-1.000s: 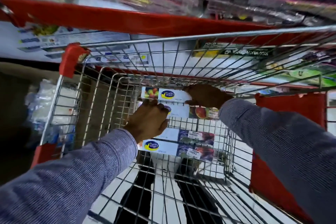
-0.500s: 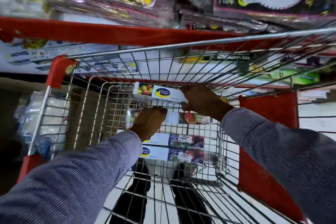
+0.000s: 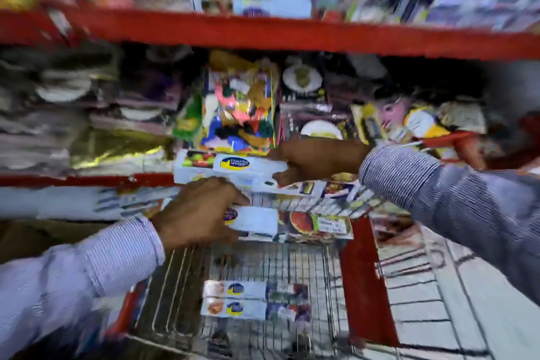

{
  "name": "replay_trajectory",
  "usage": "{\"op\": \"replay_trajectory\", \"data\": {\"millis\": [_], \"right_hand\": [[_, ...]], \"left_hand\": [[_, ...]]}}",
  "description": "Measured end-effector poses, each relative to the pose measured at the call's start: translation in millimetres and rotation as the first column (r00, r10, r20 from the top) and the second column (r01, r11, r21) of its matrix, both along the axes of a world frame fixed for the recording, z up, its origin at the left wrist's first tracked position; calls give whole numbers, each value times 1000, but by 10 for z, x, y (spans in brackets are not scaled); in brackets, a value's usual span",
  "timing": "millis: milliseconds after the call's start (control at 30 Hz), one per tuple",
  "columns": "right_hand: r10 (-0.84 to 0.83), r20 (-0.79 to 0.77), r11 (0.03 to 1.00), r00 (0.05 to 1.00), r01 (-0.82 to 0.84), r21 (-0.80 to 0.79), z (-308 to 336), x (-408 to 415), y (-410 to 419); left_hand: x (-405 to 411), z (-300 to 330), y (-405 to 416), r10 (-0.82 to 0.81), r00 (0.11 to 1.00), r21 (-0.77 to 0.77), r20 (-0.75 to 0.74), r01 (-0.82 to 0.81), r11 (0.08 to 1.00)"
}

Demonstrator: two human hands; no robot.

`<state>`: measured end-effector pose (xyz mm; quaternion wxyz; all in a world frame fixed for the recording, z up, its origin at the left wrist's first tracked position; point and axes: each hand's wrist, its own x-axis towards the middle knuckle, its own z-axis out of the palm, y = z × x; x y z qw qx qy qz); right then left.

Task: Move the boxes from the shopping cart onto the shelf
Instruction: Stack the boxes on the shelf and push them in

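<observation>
My right hand (image 3: 315, 158) grips the right end of a long white box (image 3: 228, 165) with a blue and yellow logo, held up at the level of the red shelf edge (image 3: 87, 180). My left hand (image 3: 195, 213) grips the left end of a second, similar box (image 3: 280, 223) just below it, above the wire shopping cart (image 3: 263, 266). Two more such boxes (image 3: 254, 299) lie side by side on the cart's floor. The whole view is blurred.
The shelf behind the boxes is crowded with colourful packets (image 3: 238, 105) and paper plates. A higher red shelf (image 3: 292, 35) runs across the top. The cart has red corner guards (image 3: 365, 286). White tiled floor (image 3: 467, 316) lies to the right.
Both hands have lifted their boxes out of the cart, up toward the shelf. The view has swung upward, so more of the shelf shows and the cart sits lower.
</observation>
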<state>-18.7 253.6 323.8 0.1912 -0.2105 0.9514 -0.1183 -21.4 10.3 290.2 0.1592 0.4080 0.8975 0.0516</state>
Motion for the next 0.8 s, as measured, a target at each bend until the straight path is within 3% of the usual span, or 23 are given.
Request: {"op": "replay_trajectory", "data": {"millis": [167, 367, 533, 800], "right_hand": [[45, -226, 994, 973, -20, 110, 1299, -57, -49], [-36, -398, 990, 917, 87, 113, 2248, -177, 23], [-87, -484, 978, 871, 168, 126, 2498, -526, 168], [-236, -467, 932, 852, 335, 139, 2306, -1260, 501]], "left_hand": [[-139, 1250, 22, 60, 993, 157, -102, -43, 987], [-398, 2272, 158, 40, 989, 257, -142, -2, 967], [-721, 2632, 309, 18, 981, 279, -191, 37, 959], [-1280, 2564, 517, 109, 975, 282, -192, -51, 958]]}}
